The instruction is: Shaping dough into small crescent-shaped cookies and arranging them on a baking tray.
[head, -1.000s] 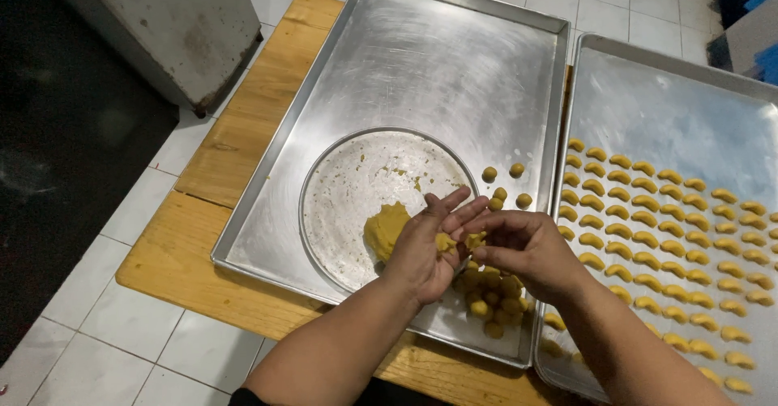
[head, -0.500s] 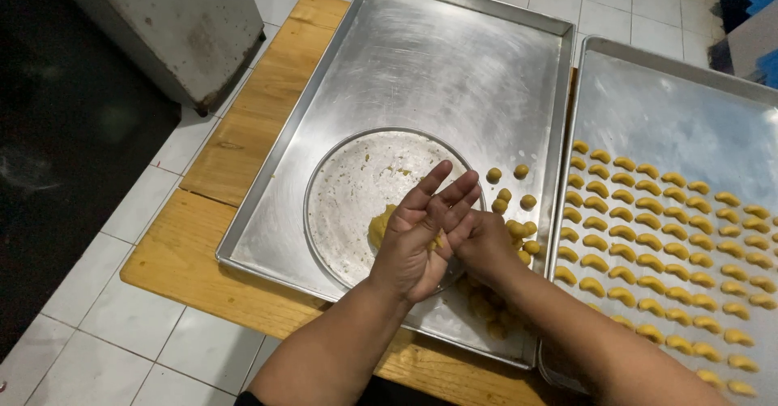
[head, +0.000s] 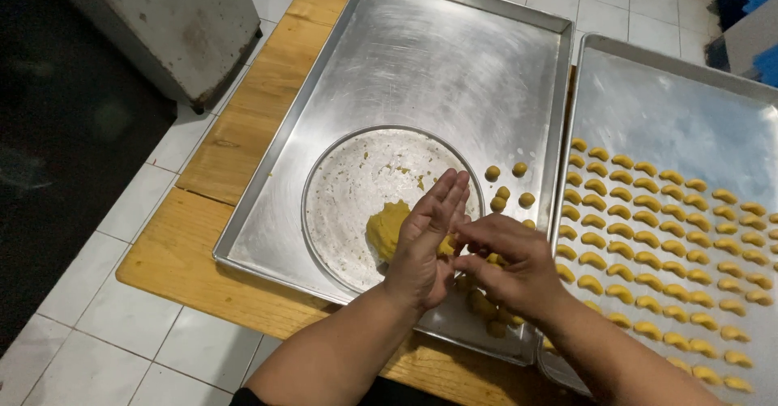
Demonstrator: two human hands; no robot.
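Item: lump of yellow dough (head: 386, 228), lying on the round metal plate (head: 356, 187) at its near-right edge, partly hidden behind the left hand (head: 425, 248). A small bit of the same dough (head: 446, 246) showed between the two hands.

Left hand: held edge-up, fingers straight and together, palm turned toward the right hand. Right hand (head: 506, 264): fingers curled inward, tips meeting the left palm; the hands read as pressed together on the small bit, though the contact itself was hidden.

Round plate: set inside the large steel tray (head: 421, 57), its surface smeared with crumbs. Loose dough balls (head: 506, 191) lay on that tray just right of the plate, and more pieces (head: 482, 305) lay under the right hand.

Second steel tray (head: 664, 98), touching the first on the right: rows of curved yellow dough pieces (head: 648, 228) filling its near half; far half bare.

Both trays rested on a wooden board (head: 243, 138) over a white tiled floor (head: 97, 252). A grey metal cabinet (head: 162, 25) stood at the far left.

Risk, as judged: the small bit could slip from between the palms and drop among the loose pieces below, since the hands hung directly over them. The right forearm lay close above the finished rows; a low sweep could flatten several. Soft dough could also stick to the palm and tear.
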